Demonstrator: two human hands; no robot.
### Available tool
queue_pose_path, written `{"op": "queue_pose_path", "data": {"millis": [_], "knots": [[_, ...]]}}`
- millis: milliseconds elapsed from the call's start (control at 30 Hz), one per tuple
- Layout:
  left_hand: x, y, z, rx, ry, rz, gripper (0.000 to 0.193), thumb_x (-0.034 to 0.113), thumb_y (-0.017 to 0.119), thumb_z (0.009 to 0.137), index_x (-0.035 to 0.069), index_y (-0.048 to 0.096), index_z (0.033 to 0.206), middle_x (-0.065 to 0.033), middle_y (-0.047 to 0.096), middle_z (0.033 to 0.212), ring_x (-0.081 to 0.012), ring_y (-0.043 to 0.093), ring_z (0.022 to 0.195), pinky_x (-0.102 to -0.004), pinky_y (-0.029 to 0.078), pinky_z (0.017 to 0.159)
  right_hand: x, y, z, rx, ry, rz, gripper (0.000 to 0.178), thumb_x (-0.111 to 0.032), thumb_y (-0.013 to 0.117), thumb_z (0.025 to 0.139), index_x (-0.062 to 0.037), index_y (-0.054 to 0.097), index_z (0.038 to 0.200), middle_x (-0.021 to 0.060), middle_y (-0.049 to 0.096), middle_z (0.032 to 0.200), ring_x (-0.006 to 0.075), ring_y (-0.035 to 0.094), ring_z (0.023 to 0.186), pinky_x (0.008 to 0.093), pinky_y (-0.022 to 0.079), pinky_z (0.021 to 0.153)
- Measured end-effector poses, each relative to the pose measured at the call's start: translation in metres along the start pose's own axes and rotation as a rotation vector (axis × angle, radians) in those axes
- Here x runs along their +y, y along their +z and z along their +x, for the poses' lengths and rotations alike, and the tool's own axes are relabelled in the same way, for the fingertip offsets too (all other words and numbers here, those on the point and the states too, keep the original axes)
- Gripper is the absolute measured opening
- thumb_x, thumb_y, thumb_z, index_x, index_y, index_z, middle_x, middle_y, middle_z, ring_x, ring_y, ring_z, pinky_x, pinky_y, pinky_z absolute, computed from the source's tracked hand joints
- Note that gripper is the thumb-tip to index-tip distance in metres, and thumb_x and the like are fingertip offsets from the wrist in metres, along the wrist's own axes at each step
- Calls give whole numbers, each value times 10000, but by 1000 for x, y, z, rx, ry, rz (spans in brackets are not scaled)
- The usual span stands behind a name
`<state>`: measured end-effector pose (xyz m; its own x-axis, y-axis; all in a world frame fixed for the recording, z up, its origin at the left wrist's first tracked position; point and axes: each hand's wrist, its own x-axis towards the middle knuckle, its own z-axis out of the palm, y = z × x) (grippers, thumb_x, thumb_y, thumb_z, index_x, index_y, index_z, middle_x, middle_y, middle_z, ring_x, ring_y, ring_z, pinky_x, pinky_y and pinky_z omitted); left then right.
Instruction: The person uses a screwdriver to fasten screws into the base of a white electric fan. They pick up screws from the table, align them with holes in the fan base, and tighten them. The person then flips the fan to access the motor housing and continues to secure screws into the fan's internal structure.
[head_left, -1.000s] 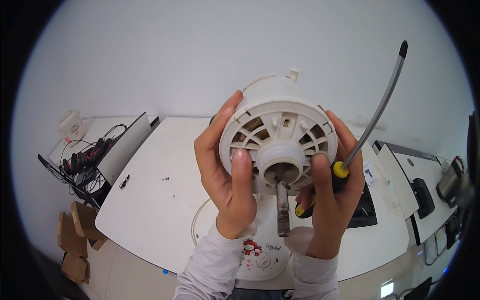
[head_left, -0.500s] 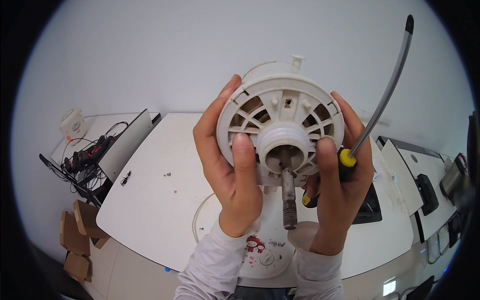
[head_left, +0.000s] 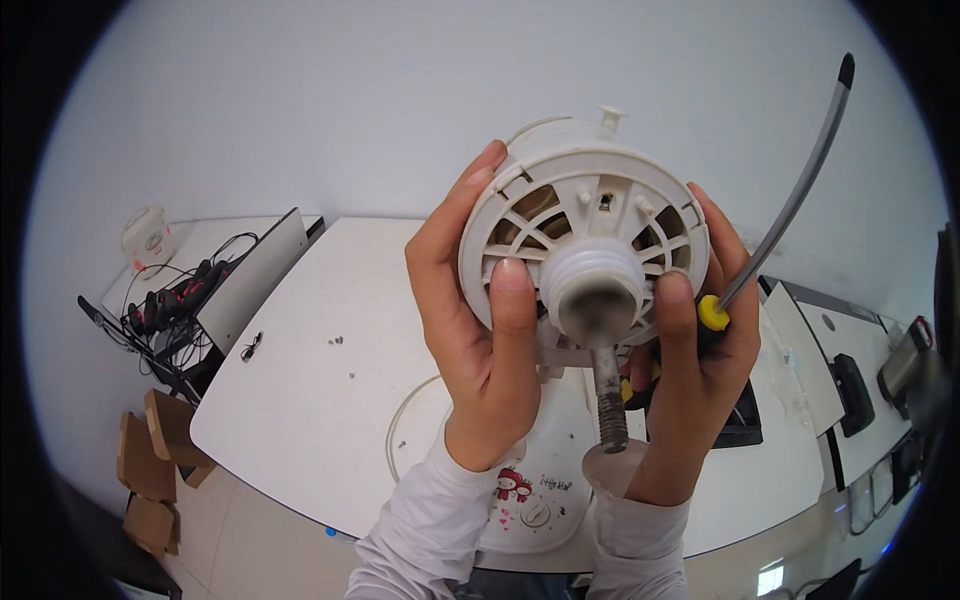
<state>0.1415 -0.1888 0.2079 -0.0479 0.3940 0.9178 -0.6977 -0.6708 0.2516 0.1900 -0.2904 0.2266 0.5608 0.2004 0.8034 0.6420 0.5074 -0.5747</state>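
A person's left hand (head_left: 492, 385) and right hand (head_left: 702, 390) grasp opposite sides of a round white motor housing (head_left: 592, 265), held up above a white worktop (head_left: 300, 420), its threaded shaft (head_left: 611, 400) pointing downward. The right hand also clasps a yellow-and-black screwdriver (head_left: 714, 313), blade upward. Beneath lies a cartoon-printed white base (head_left: 530, 535), with small pieces (head_left: 336, 341) farther left.
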Motion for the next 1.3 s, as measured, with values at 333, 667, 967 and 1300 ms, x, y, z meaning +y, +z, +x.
{"op": "queue_pose_path", "data": {"millis": [333,667,967,1300], "knots": [[-16,-9,1,-7,30,-37,388,102,429,874,-62,357,1217,-252,385,1282,-352,415,1177,-379,331,984,4,12,-5,122,44,11,415,-161,579,855,-12,468,1226,68,615,946,7,396,420,144,319,364],[-1,-31,4,-44,74,69,411,126,491,835,-48,383,1192,-274,384,1236,-458,343,1164,-461,288,982,16,2,-13,236,-17,-121,379,-236,544,889,-53,495,1218,22,516,663,40,295,403,172,231,374],[-42,-223,1,136,-281,526,189,112,529,876,4,556,1029,-86,622,1001,-163,572,970,-272,415,869,20,-3,-9,308,-31,-224,344,-226,563,872,-64,546,1175,43,526,671,53,284,400,171,247,385],[-109,-321,-77,-32,-724,1120,184,112,600,746,83,661,918,-81,642,907,-213,603,799,-319,481,710,17,-8,-12,393,107,-334,322,-122,517,853,-17,486,1155,20,448,611,73,345,470,221,334,476]]}}
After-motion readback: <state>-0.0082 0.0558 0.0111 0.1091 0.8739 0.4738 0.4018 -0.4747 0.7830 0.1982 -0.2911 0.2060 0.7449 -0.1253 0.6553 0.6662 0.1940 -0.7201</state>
